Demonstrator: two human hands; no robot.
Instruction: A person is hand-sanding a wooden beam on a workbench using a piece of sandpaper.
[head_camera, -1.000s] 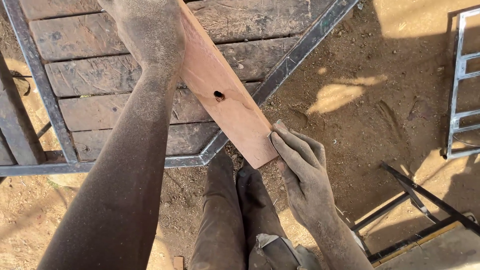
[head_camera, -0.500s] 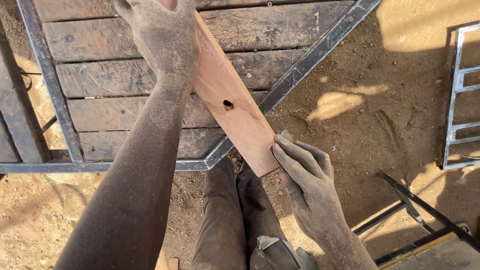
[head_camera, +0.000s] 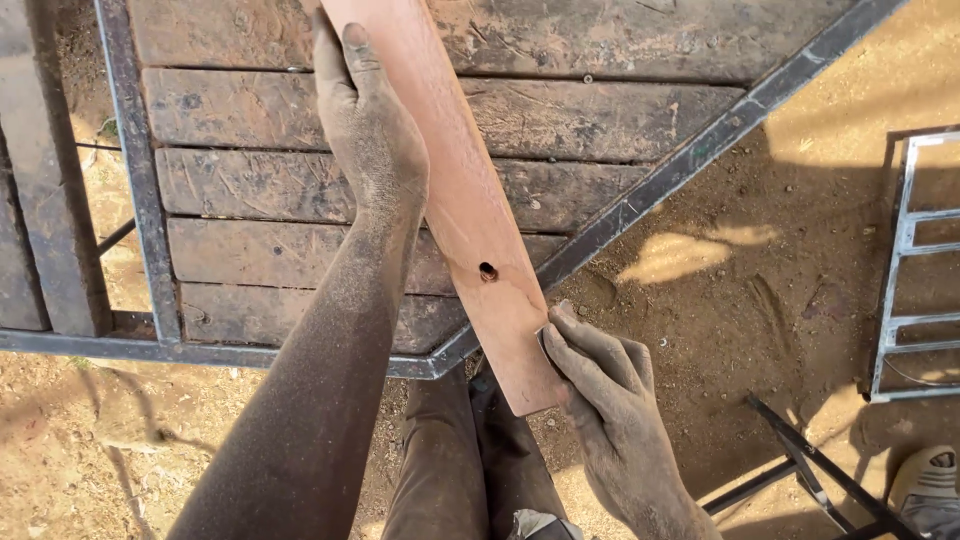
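Note:
A long reddish wooden plank (head_camera: 455, 190) with a small round hole near its lower end lies slanted over a metal-framed bench of weathered boards (head_camera: 560, 110). My left hand (head_camera: 365, 125) grips the plank's left edge near the top of the view, fingers wrapped along it. My right hand (head_camera: 600, 400) holds the plank's near end, fingers pressed on its right corner. Both hands and arms are dusty. My dark trouser legs (head_camera: 450, 460) show below the plank.
The bench's dark metal frame (head_camera: 690, 170) runs diagonally at right and along the near edge. Sandy ground lies all around. A grey metal ladder-like frame (head_camera: 905, 270) lies at right, a dark metal stand (head_camera: 810, 470) at lower right, and a shoe (head_camera: 925, 480) in the corner.
The plank and both hands sit lower in the view than before; more of the bench boards show. My grip on both ends is the same.

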